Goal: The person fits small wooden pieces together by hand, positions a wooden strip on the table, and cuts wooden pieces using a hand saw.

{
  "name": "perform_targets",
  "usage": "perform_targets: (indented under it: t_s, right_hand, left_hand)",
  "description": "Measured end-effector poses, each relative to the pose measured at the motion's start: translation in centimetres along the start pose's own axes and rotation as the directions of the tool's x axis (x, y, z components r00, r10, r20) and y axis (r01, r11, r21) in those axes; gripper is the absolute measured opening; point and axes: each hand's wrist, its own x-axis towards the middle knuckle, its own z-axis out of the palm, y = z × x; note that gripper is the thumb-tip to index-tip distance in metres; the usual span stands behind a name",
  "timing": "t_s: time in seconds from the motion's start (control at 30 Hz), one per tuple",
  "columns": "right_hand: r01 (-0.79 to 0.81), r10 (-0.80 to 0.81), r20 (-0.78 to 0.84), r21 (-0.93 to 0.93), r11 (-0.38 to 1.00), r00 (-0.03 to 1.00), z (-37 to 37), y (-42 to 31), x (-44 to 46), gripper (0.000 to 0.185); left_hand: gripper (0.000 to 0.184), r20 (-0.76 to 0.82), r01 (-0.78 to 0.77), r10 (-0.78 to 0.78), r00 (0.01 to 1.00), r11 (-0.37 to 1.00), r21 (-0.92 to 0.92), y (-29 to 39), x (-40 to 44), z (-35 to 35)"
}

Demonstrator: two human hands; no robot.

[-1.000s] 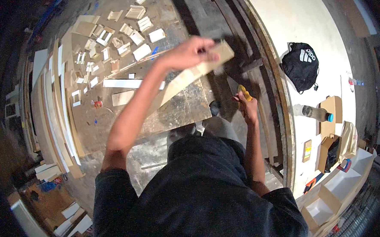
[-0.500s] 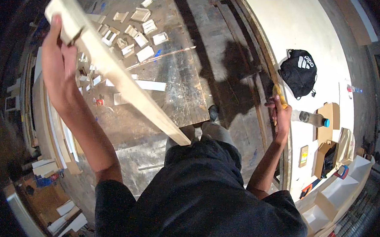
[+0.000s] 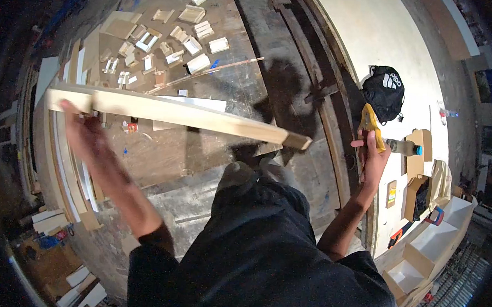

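Observation:
A long pale wooden piece point(image 3: 187, 112) spans the view from the left to the middle, raised above the brown worktable point(image 3: 162, 160). My left hand point(image 3: 82, 124) is closed round its left end, near a notch, and is blurred. The piece's darker right end hangs free in front of my legs. At the right, my right hand point(image 3: 373, 152) grips a yellow tool point(image 3: 372, 125), whose type I cannot make out, near the edge of the pale board and beside the bottle.
Several small wood blocks point(image 3: 192, 13) lie on the worktable, with long strips point(image 3: 67, 166) at its left. On the pale board point(image 3: 347, 20) are a black bag point(image 3: 384, 93), a bottle point(image 3: 405, 147) and an open cardboard box point(image 3: 416, 190). White-lined trays point(image 3: 433, 241) stand at the lower right.
The wooden piece swung left with my left hand, then its free end rose and turned to the right. My right hand moved right with the yellow tool, which now points up.

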Motion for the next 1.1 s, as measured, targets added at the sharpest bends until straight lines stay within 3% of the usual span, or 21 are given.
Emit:
perform_targets:
  t_s: [0.03,0.1,0.17,0.23,0.27,0.37,0.5,0.6,0.77,0.83,0.87,0.9,0.97,1.0,1.1]
  right_hand:
    - [0.058,-0.059,-0.015,-0.026,0.998,0.998,0.2,-0.2,-1.0,0.04]
    - [0.08,-0.083,-0.036,-0.074,0.994,0.996,0.7,-0.4,-2.8,0.039]
    - [0.101,-0.106,-0.042,-0.118,0.988,0.993,1.9,-0.2,-4.4,0.038]
    - [0.209,-0.212,-0.06,-0.05,0.977,0.975,4.1,0.0,-6.1,0.034]
    - [0.172,-0.176,-0.05,-0.078,0.982,0.983,5.1,-0.2,-7.1,0.023]
    - [0.249,-0.249,0.031,0.003,0.968,0.968,8.4,2.4,-9.2,0.023]
    - [0.124,-0.126,0.097,0.031,0.992,0.987,11.9,5.0,-12.8,0.02]
    - [0.14,-0.147,0.173,0.054,0.989,0.974,14.3,7.1,-14.7,0.023]
    - [0.127,-0.124,0.146,-0.012,0.992,0.981,16.6,12.6,-15.6,0.028]
    - [-0.012,0.012,0.007,-0.024,1.0,1.0,16.5,15.1,-16.0,0.029]
    - [0.078,-0.074,-0.07,0.055,0.995,0.995,16.6,16.3,-16.5,0.034]
    - [0.079,-0.075,-0.063,0.055,0.995,0.995,16.3,17.4,-17.1,0.034]
    - [-0.05,0.065,-0.239,0.066,0.997,0.969,15.2,18.2,-18.4,0.035]
    - [-0.065,0.11,-0.274,0.17,0.983,0.955,14.8,17.9,-19.1,0.037]
    - [-0.027,0.053,-0.374,0.075,0.997,0.926,13.6,18.5,-19.5,0.039]
  left_hand:
    - [0.051,-0.117,0.024,-0.023,0.993,1.0,0.006,-3.3,-1.1,-1.0]
    - [0.053,-0.046,0.15,-0.158,0.986,0.978,-0.145,-10.6,-2.1,-5.5]
    - [0.054,-0.147,0.218,-0.231,0.962,0.971,-0.103,-13.8,-6.6,-5.0]
    - [0.05,-0.263,0.349,-0.372,0.89,0.928,-0.132,-17.3,-10.1,-5.2]
    - [0.048,-0.284,0.429,-0.456,0.844,0.89,-0.155,-18.5,-12.2,-4.7]
    - [0.041,-0.337,0.599,-0.643,0.688,0.765,-0.236,-26.7,-15.8,-6.5]
    - [0.039,-0.349,0.618,-0.673,0.652,0.738,-0.269,-29.6,-18.9,-6.2]
    - [0.037,-0.311,0.581,-0.62,0.72,0.784,-0.218,-33.5,-19.5,-6.9]
    - [0.047,-0.33,0.579,-0.656,0.679,0.754,-0.309,-38.0,-20.6,-6.8]
    - [0.051,-0.427,0.618,-0.665,0.612,0.74,-0.266,-38.5,-20.9,-6.8]
    - [0.054,-0.417,0.636,-0.692,0.59,0.716,-0.288,-38.6,-21.2,-6.9]
    - [0.054,-0.422,0.633,-0.69,0.588,0.718,-0.291,-38.8,-21.3,-7.2]
    - [0.054,-0.381,0.595,-0.686,0.62,0.728,-0.341,-39.8,-21.7,-7.9]
    - [0.051,-0.379,0.602,-0.692,0.615,0.722,-0.342,-40.0,-21.8,-8.0]
    - [0.046,-0.319,0.603,-0.707,0.631,0.705,-0.372,-40.6,-21.9,-8.7]
